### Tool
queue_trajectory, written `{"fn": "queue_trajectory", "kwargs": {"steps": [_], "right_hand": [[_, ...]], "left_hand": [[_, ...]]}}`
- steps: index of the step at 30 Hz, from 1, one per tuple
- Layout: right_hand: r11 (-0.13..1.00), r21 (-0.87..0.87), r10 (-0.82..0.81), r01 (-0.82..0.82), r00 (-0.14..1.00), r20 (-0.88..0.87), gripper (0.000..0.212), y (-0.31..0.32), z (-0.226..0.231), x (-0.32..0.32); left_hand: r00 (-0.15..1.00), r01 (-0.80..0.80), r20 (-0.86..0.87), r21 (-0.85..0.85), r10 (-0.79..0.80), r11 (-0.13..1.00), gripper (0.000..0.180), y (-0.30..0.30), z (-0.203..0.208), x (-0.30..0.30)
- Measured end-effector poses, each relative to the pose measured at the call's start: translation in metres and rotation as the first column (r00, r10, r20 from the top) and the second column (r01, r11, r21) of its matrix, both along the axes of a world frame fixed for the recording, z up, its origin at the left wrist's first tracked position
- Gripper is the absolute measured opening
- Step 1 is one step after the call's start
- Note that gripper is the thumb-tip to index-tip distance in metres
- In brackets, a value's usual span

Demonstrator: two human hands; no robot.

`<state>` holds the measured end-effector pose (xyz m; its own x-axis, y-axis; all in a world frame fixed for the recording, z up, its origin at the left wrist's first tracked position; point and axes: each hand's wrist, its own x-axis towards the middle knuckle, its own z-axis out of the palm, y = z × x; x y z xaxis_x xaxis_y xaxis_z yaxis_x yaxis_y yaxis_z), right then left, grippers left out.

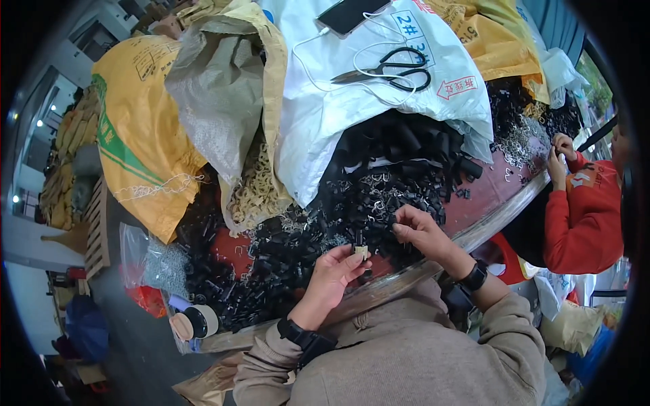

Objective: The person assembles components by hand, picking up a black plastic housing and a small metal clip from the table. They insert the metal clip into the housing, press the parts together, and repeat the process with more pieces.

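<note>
Between the thumb and fingers of my left hand is a small cream-coloured plastic piece, with a short black cylindrical part standing up from it. My right hand is a little to the right and farther off, over the heap. Its thumb and fingertips are drawn together; what they may hold is too small to make out. Beyond it lie small silvery metal clips mixed among black plastic parts. Cream-coloured pieces like the held one spill from an open woven sack.
A white sack bears scissors, a phone and a white cable. Black tubes lie at its mouth. A lidded cup stands at the table's left corner. At right, a person in a red top works at the table.
</note>
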<state>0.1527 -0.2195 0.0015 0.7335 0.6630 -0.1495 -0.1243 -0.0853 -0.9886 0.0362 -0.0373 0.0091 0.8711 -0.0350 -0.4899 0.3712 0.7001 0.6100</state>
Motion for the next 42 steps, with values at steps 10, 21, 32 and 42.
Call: {"fn": "queue_trajectory", "kwargs": {"steps": [10,21,32,42], "right_hand": [[1.000,0.002,-0.023,0.023,0.986,-0.165,0.018,-0.012,-0.011,0.005],[0.986,0.159,0.069,-0.047,0.988,-0.139,0.030,-0.012,-0.004,0.016],[0.971,0.081,0.183,-0.224,0.919,0.350,0.030,0.008,0.035,-0.029],[0.996,0.059,-0.003,-0.072,0.602,0.798,0.034,0.002,0.017,-0.039]], "left_hand": [[1.000,0.013,-0.016,-0.005,-0.013,1.000,0.020,-0.001,-0.002,0.005],[0.998,0.033,-0.058,-0.007,-0.033,0.999,0.018,-0.005,-0.004,0.024],[0.996,0.033,0.081,-0.058,-0.028,0.998,0.019,-0.012,0.002,0.005],[0.980,0.188,0.075,-0.054,-0.184,0.981,0.023,-0.020,0.006,0.005]]}}
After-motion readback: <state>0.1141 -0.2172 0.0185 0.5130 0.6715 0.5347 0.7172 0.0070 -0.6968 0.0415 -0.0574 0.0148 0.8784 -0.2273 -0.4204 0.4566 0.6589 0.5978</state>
